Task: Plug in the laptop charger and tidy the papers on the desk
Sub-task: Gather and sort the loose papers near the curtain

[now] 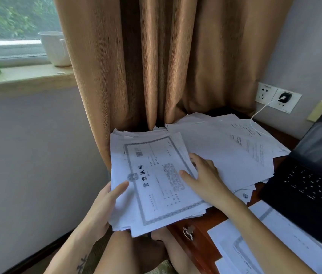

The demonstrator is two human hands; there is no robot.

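The left hand (102, 206) and right hand (202, 179) are holding the stack (156, 186) over the worktop's (199, 248) left edge, fingers (195, 157) pinching its sides, thumbs on top.

The left hand (104, 204) and right hand (202, 176) are bare, the forearms too; a small dark tattoo (82, 263) marks the left forearm (71, 246).

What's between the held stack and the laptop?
Head view: loose sheets fanned over the desk fill the gap between stack and laptop. A white cable crosses their far end.
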